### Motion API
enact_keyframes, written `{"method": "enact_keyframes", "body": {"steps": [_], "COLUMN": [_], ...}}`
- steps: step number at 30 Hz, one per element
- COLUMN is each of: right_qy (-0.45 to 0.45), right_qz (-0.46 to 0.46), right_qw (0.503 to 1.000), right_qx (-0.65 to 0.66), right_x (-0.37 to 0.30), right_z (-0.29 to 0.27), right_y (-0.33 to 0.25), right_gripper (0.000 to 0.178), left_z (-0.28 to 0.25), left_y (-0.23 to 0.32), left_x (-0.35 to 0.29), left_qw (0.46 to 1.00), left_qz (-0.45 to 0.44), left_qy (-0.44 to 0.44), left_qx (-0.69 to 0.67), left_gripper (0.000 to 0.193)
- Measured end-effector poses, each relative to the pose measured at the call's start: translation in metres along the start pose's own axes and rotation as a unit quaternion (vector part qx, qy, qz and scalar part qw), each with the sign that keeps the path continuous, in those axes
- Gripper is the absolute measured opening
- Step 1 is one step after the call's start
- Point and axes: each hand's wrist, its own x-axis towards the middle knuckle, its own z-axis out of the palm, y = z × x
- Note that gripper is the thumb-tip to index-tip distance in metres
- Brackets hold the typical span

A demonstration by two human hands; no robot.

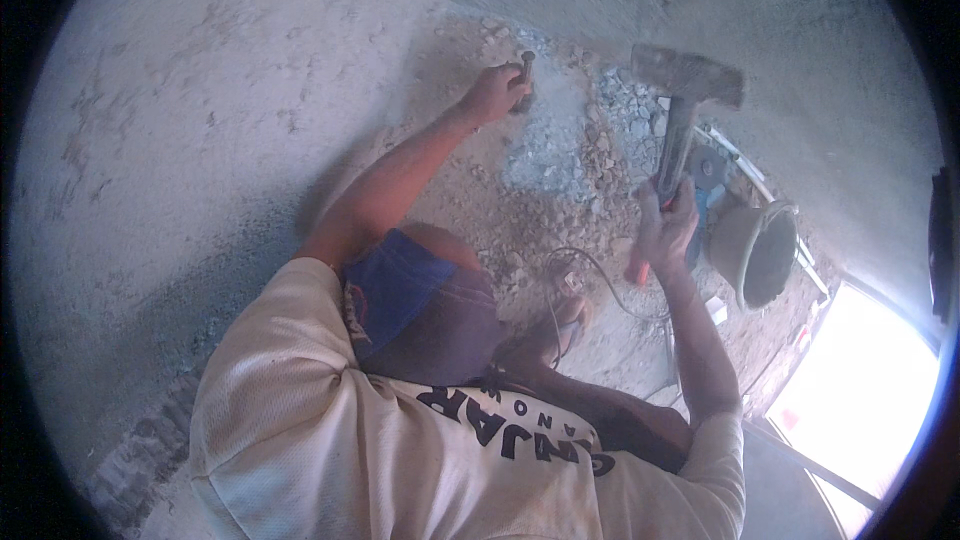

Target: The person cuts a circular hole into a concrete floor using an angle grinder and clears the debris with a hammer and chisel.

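Observation:
My left hand (494, 94) is wrapped round a short metal chisel (527, 61), its round head showing above my fingers. The chisel stands roughly upright over the broken floor near the wall corner; its lower end is hidden. On the right, my right hand (668, 224) grips a heavy club hammer (688, 80) by its handle, a red end showing below my fist. The hammer head is raised to the right of the chisel, apart from it. Below the two tools lies a pale bluish patch of floor (550, 135) edged by loose rubble (603, 155).
A dusty bucket (728, 252) lies tilted at the right, beside a blue power tool with a grey disc (709, 168). A cable (610, 280) loops near my sandalled foot (573, 325). Rough walls (230, 70) rise left and behind; a bright opening (860, 390) is lower right.

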Motion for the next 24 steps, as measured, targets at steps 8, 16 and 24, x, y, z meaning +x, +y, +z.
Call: {"method": "enact_keyframes", "body": {"steps": [8,16,24], "right_qy": [-0.027,-0.212,-0.090], "right_qz": [-0.035,0.046,-0.031], "right_qw": [0.996,0.956,0.992], "right_qx": [0.075,-0.196,-0.078], "right_x": [0.062,0.047,0.072], "right_z": [-0.014,0.056,-0.001], "right_y": [-0.092,-0.033,-0.126], "right_gripper": [0.025,0.042,0.031], "left_z": [-0.003,0.003,-0.001], "left_y": [0.006,0.001,0.002], "left_x": [-0.004,-0.003,-0.013], "left_qw": [1.000,0.999,0.998], "left_qz": [-0.015,-0.013,0.032], "left_qy": [-0.012,-0.021,-0.009], "left_qx": [-0.005,0.026,0.050], "left_gripper": [0.023,0.024,0.025]}}
